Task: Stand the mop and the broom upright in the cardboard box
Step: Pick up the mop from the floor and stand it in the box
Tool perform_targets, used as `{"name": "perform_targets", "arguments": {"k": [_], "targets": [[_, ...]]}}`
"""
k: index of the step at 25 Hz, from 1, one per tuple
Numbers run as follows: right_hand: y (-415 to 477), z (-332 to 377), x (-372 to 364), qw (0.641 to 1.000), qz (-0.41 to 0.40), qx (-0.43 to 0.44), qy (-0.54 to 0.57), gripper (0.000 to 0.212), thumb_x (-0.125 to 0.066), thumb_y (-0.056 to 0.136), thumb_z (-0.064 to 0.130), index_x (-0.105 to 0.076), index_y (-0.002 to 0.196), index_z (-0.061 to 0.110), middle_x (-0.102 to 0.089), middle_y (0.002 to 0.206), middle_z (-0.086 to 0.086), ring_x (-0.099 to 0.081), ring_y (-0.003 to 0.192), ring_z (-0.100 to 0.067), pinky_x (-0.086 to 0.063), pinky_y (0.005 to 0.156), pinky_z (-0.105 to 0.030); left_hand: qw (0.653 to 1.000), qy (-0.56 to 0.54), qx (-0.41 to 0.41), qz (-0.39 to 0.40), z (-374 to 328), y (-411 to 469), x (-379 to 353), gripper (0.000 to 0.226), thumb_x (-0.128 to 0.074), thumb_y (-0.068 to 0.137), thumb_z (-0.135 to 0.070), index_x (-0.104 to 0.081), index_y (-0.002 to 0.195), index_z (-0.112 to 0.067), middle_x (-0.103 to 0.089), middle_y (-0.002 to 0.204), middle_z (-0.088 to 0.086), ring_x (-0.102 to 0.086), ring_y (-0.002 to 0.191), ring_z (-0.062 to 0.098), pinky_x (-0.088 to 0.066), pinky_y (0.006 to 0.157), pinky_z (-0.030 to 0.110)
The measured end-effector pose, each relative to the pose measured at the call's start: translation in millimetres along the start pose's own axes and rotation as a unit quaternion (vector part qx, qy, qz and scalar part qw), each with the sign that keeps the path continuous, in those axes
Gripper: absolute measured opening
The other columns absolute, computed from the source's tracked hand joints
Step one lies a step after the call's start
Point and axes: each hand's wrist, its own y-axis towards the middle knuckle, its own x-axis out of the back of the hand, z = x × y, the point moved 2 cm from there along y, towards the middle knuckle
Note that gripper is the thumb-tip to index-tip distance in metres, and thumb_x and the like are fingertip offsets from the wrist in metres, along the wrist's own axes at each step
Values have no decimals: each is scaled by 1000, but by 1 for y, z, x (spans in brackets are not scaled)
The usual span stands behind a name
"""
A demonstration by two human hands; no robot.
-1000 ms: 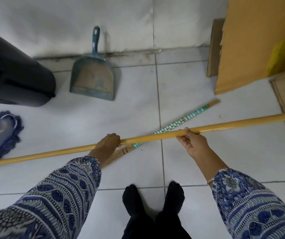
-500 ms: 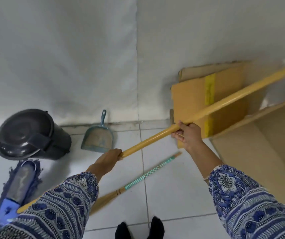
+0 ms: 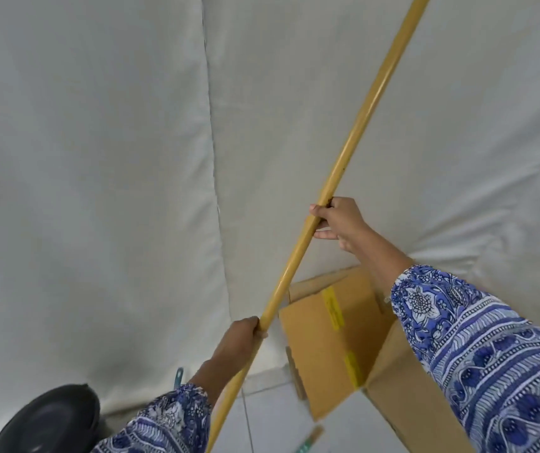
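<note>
The mop's yellow wooden pole (image 3: pixel 353 155) runs steeply from bottom centre to the top right edge. Its head is out of view. My left hand (image 3: pixel 240 338) is closed around the pole low down, and my right hand (image 3: pixel 337 220) grips it higher up. The cardboard box (image 3: pixel 327 348) stands open at the lower right against the wall, partly hidden by my right sleeve. Only the tip of the broom's handle (image 3: pixel 309 441), with green and white banding, shows on the floor at the bottom edge.
A black lidded bin (image 3: pixel 49 420) sits at the bottom left. The teal handle of a dustpan (image 3: pixel 178 376) pokes out behind my left arm. A white wall (image 3: pixel 98 191) fills most of the view, with white floor tiles (image 3: pixel 271 420) below.
The pole has swung from lying level near the floor to steeply tilted, its far end now high. Both hands rose with it, and my view lifted from the floor to the wall.
</note>
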Motion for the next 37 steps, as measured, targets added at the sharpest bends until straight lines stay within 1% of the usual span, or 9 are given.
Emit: {"name": "perform_targets", "arguments": {"k": [3, 8, 11, 15, 19, 27, 29, 32, 37], "targets": [[-20, 43, 25, 999, 8, 44, -17, 27, -58, 87, 11, -57, 110, -3, -62, 119, -25, -62, 96, -29, -53, 59, -28, 998, 15, -48, -36, -51, -8, -3, 15, -47, 91, -11, -44, 77, -17, -50, 77, 2, -45, 77, 19, -37, 72, 27], [-48, 89, 90, 993, 22, 105, -43, 28, -58, 87, 10, -55, 112, -4, -64, 110, -21, -63, 89, -24, -54, 61, -27, 995, -31, -76, -62, -129, -18, -42, 19, -48, 89, -9, -46, 72, -15, -51, 71, 1, -46, 70, 19, -37, 67, 29], [-57, 105, 154, 989, 27, 132, -59, 28, -58, 87, 10, -54, 112, -3, -63, 103, -16, -64, 90, -23, -55, 65, -28, 993, -59, -82, -63, -190, -16, -83, 23, -45, 90, -7, -45, 69, -15, -48, 67, -1, -41, 61, 14, -34, 60, 26], [-52, 113, 258, 984, 31, 157, -74, 22, -58, 87, 10, -55, 107, 0, -62, 99, -13, -64, 90, -23, -54, 67, -29, 987, -52, -130, -79, -283, -9, -150, 14, -45, 92, -8, -46, 79, -12, -51, 76, 2, -45, 72, 18, -36, 60, 25], [-33, 115, 341, 982, 29, 170, -82, 19, -58, 87, 10, -56, 104, 2, -63, 96, -11, -65, 93, -23, -55, 72, -34, 986, -60, -130, -82, -352, 15, -211, 13, -48, 92, -11, -45, 79, -12, -48, 68, -2, -47, 72, 20, -36, 64, 27], [54, 78, 457, 979, 54, 164, -104, 12, -58, 87, 10, -56, 98, 5, -63, 99, -14, -64, 93, -22, -54, 66, -27, 984, -81, -136, -77, -430, 95, -317, 22, -52, 90, -13, -44, 70, -18, -43, 59, -10, -38, 53, 3, -29, 47, 20], [87, 63, 477, 979, 68, 156, -110, 3, -58, 87, 10, -56, 89, 10, -64, 96, -13, -64, 93, -22, -55, 70, -29, 986, -90, -120, -70, -439, 125, -341, 29, -50, 90, -13, -41, 65, -22, -44, 60, -8, -39, 53, 5, -30, 47, 21], [131, 48, 499, 977, 97, 152, -115, 10, -57, 87, 9, -54, 80, 15, -64, 83, -6, -63, 91, -22, -55, 70, -31, 988, -97, -96, -76, -452, 163, -369, 12, -50, 90, -11, -50, 78, -11, -53, 70, 0, -51, 64, 16, -40, 56, 29], [200, 20, 535, 972, 140, 145, -116, 6, -56, 88, 12, -55, 94, 10, -65, 82, -4, -65, 80, -13, -53, 53, -17, 988, -105, -59, -93, -472, 218, -415, 7, -52, 89, -10, -53, 84, -6, -55, 79, 6, -52, 72, 22, -40, 62, 33]]}}
